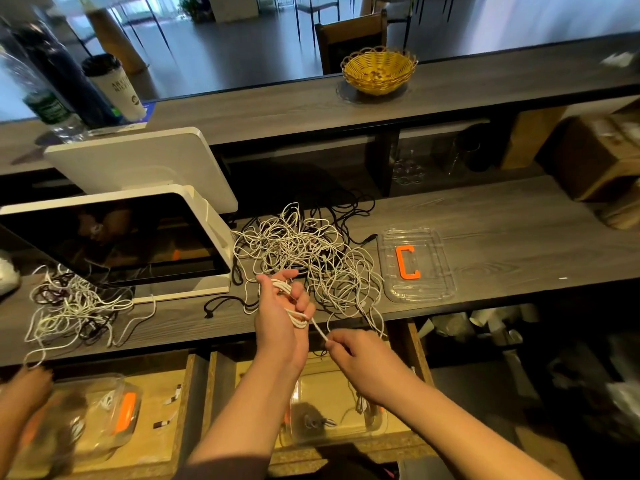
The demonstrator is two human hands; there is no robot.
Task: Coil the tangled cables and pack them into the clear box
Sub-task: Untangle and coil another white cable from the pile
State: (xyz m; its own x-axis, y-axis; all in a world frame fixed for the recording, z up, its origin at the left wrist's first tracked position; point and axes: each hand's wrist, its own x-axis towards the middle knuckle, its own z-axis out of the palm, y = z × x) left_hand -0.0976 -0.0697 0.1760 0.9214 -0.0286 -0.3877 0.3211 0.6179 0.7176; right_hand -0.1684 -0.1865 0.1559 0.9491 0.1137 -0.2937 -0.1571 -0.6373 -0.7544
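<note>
Blurred clear box (86,417) at lower left, contents indistinct.

White and black cables (304,258) lie tangled beside a clear lid (417,265) with an orange clip.

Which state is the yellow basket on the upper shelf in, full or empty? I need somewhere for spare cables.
Empty: the yellow basket stands upright, its woven bottom showing, nothing inside.

Bare left hand (277,315), bare right hand (360,358), forearms uncovered, no sleeves
</note>
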